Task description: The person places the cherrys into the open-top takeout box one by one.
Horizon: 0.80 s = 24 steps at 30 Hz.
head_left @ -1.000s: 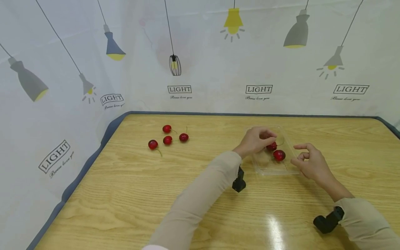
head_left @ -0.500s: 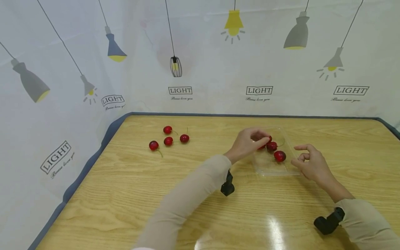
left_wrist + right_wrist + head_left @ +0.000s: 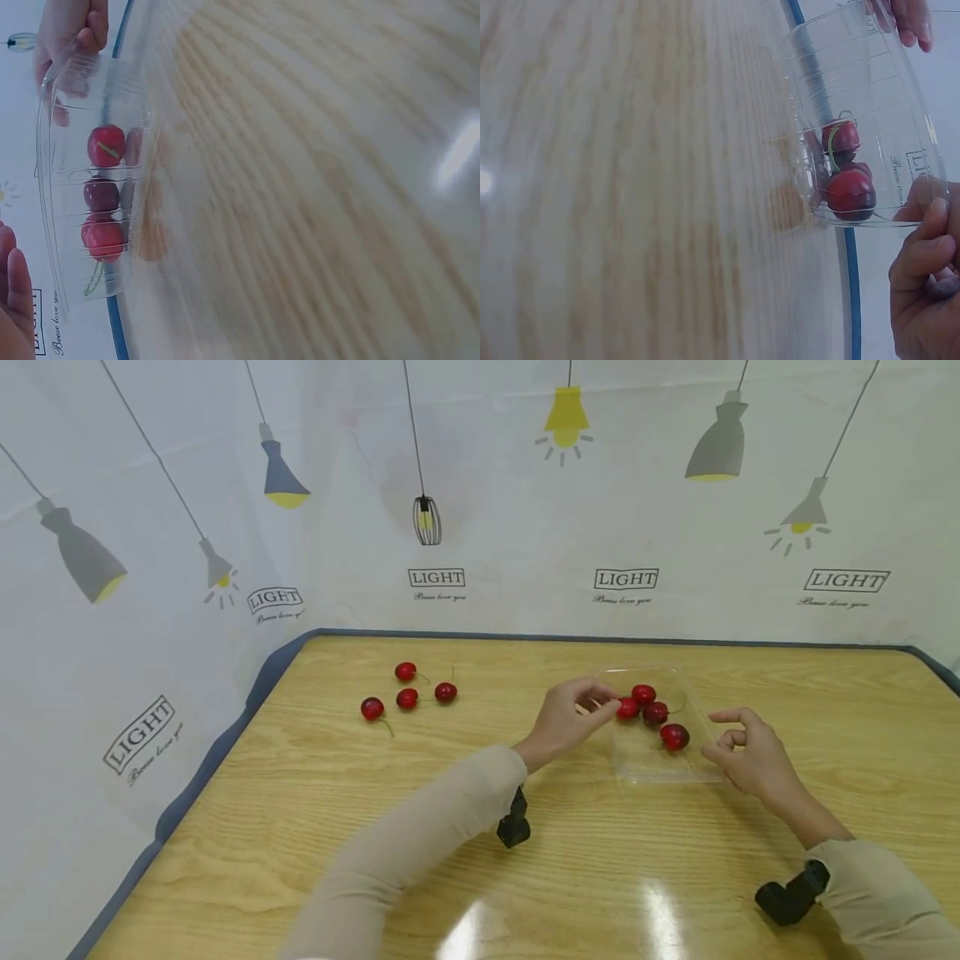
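A clear plastic container (image 3: 637, 768) stands on the table with several red cherries (image 3: 674, 737) inside. My right hand (image 3: 753, 756) pinches its right rim between thumb and fingers, which shows closely in the right wrist view, where the hand (image 3: 930, 277) is at the container's corner. At the container's left side is my left hand (image 3: 570, 718), fingers loosely bent, with the fingertips overlapping a cherry (image 3: 627, 708) in the head view. In the left wrist view that hand (image 3: 16, 292) is apart from the container wall and nothing shows in it. A green stem (image 3: 94, 277) hangs among the cherries.
Several more cherries (image 3: 407, 698) with stems lie loose on the wooden table (image 3: 300, 827), toward its back left. A white curtain (image 3: 510, 527) printed with lamps hangs behind the table's blue edge (image 3: 450, 632). Black wrist cameras (image 3: 514, 822) sit under both sleeves.
My left hand has drawn back to the left from over the container, uncovering cherries that it hid before. My right hand stays at the container's right rim.
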Each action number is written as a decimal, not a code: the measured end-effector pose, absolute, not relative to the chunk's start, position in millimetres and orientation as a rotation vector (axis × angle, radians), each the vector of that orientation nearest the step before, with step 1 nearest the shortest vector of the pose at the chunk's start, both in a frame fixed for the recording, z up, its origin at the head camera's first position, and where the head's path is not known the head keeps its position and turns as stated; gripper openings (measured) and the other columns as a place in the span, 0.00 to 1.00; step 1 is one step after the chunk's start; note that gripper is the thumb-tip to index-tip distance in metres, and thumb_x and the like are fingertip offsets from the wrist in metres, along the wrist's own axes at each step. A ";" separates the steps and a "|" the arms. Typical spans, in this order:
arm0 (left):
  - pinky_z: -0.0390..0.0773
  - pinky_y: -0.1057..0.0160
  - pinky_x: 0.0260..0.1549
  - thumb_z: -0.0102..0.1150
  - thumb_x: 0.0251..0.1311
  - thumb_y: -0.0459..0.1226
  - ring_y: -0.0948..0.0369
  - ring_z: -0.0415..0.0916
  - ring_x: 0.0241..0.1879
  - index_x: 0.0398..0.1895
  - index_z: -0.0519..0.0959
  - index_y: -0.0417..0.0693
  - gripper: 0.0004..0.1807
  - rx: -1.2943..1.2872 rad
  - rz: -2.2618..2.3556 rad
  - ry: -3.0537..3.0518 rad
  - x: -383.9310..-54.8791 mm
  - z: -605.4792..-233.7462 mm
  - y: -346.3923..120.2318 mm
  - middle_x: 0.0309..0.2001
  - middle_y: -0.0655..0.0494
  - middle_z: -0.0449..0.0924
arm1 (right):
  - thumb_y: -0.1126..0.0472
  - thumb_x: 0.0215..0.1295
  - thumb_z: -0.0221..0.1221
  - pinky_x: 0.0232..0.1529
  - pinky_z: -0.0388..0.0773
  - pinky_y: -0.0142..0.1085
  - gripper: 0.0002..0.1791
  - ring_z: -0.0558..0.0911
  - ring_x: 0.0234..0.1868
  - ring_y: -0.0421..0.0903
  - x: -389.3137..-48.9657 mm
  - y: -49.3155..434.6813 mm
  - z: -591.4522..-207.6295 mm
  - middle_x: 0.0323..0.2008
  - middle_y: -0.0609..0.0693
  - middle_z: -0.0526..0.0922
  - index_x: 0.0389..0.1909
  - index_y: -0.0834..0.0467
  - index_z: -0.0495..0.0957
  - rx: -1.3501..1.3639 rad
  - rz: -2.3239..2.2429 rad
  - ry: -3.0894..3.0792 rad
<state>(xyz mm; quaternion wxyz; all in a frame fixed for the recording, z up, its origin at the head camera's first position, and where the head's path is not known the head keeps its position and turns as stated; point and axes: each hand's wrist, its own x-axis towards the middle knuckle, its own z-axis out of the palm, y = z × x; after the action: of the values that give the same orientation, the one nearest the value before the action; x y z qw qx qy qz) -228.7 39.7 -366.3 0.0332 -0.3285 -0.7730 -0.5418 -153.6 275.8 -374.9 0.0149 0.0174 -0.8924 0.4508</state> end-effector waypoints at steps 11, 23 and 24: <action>0.74 0.70 0.30 0.56 0.56 0.33 0.65 0.74 0.29 0.35 0.79 0.39 0.07 -1.092 -1.594 -2.389 -218.2 -352.0 16.8 0.32 0.52 0.79 | 0.66 0.60 0.51 0.08 0.60 0.33 0.25 0.60 0.08 0.38 -153.3 275.8 -374.1 0.18 0.48 0.68 0.55 0.70 0.56 0.062 1.404 -2.774; 0.74 0.65 0.30 0.54 0.56 0.29 0.52 0.74 0.30 0.36 0.77 0.33 0.07 -1.027 -1.577 -2.488 -201.9 -328.5 -15.2 0.33 0.43 0.78 | 0.67 0.59 0.51 0.07 0.60 0.32 0.24 0.60 0.07 0.38 -155.7 277.2 -376.7 0.17 0.46 0.68 0.54 0.70 0.57 0.063 1.383 -2.765; 0.74 0.65 0.30 0.54 0.57 0.29 0.52 0.74 0.30 0.36 0.77 0.33 0.07 -1.021 -1.571 -2.496 -202.2 -329.1 -17.6 0.33 0.43 0.78 | 0.67 0.58 0.52 0.07 0.60 0.32 0.24 0.60 0.08 0.38 -155.7 277.1 -376.9 0.16 0.46 0.68 0.54 0.70 0.57 0.062 1.375 -2.765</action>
<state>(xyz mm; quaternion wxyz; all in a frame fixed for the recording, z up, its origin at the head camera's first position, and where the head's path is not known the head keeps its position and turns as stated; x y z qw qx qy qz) -202.2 -17.6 -329.1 0.0103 -0.3271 -0.7997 -0.5034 -155.7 277.1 -376.9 0.0263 0.0202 -0.8949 0.4451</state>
